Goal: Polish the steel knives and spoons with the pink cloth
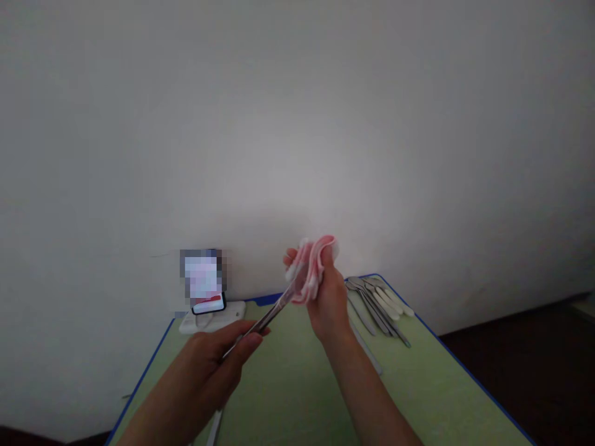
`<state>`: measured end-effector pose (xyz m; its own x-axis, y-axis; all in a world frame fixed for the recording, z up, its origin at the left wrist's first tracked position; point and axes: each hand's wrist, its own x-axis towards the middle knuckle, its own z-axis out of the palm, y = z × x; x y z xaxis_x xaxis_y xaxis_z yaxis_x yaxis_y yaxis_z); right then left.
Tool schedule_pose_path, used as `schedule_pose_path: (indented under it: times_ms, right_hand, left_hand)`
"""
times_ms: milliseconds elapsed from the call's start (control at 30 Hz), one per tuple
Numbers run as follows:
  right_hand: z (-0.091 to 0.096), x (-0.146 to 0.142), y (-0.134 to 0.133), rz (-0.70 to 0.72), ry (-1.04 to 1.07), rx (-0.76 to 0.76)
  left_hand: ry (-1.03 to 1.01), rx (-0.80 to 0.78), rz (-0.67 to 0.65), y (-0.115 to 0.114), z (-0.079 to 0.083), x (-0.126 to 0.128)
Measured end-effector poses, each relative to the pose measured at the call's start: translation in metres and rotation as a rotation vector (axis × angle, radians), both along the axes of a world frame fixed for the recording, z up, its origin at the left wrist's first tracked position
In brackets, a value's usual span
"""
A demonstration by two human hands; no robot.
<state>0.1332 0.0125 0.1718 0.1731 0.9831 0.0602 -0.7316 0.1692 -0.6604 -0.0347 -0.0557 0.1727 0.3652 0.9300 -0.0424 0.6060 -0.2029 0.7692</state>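
With our left grip (218,359) we hold a utensil (270,317), fingers and thumb closed on its handle. It slants up and away to the right, its far end meeting the pink-and-white cloth (315,267). Our right grip (331,303) is closed around this cloth, which bunches in folds between fingers and thumb; we cannot tell the shape of the utensil's end there. Cloth and utensil are both held above the green, blue-edged tabletop (288,390), in front of the wall (297,148). Beyond our right wrist we see cutlery (372,305) lying in a loose pile, some pieces with white handles (387,303). At the far left, a phone (210,303) stands tilted on a white object (235,314), its upper part blurred.
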Motion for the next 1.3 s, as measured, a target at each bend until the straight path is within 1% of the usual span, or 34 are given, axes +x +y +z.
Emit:
schedule_pose_path:
  times_ms: [100,167,233,300,367,400,467,600,633,700,800,900,967,1033,1133,1233,1300]
  right_hand:
    - [0.003,0.010,0.005,-0.099,0.060,0.000]
    - [-0.001,0.003,0.004,-0.135,0.075,-0.017]
    - [-0.006,-0.011,-0.001,-0.101,0.030,-0.030]
    - [-0.011,-0.026,-0.008,0.009,-0.057,-0.038]
    - [-0.013,-0.036,-0.014,0.087,-0.131,-0.042]
    - [-0.013,-0.038,-0.015,0.104,-0.159,-0.042]
    - [-0.012,-0.034,-0.015,0.102,-0.190,-0.046]
    - [-0.007,-0.014,-0.005,0.007,-0.110,-0.042]
    - [-0.005,-0.009,-0.003,-0.024,-0.075,-0.041]
    - [-0.002,-0.002,-0.001,-0.078,-0.022,-0.034]
    - [0.001,-0.003,-0.004,-0.101,-0.022,-0.024]
    - [0.000,-0.015,-0.012,-0.076,-0.081,-0.011]
    - [-0.004,-0.026,-0.018,-0.027,-0.111,-0.014]
    - [-0.007,-0.036,-0.023,0.075,-0.131,-0.036]
    - [-0.011,-0.045,-0.027,0.155,-0.141,-0.040]
    - [-0.013,-0.048,-0.028,0.165,-0.126,-0.024]
    - [-0.013,-0.048,-0.028,0.172,-0.125,-0.026]
  left_hand:
    - [0.034,0.009,-0.026,-0.002,0.003,0.005]
    - [0.061,0.033,-0.013,-0.002,0.005,0.013]
    - [0.066,0.055,0.039,-0.001,0.007,0.022]
    - [0.047,0.075,0.111,0.001,0.008,0.027]
    - [0.011,0.062,0.159,0.002,0.008,0.026]
    - [-0.008,0.038,0.163,0.002,0.007,0.024]
    - [-0.050,-0.014,0.118,0.002,0.004,0.018]
    - [-0.102,-0.052,-0.111,-0.002,0.000,0.005]
    - [-0.115,-0.048,-0.147,-0.003,0.000,0.003]
    - [-0.145,-0.025,-0.164,-0.003,0.001,0.001]
    - [-0.153,0.028,-0.128,0.000,0.003,0.005]
    - [-0.108,0.092,-0.027,0.004,0.004,0.012]
    - [-0.077,0.144,0.057,0.007,0.004,0.017]
    - [-0.049,0.193,0.116,0.009,0.003,0.020]
    - [-0.040,0.225,0.169,0.010,0.003,0.021]
    - [-0.039,0.233,0.201,0.009,0.002,0.020]
    - [-0.009,0.251,0.192,0.009,0.003,0.020]
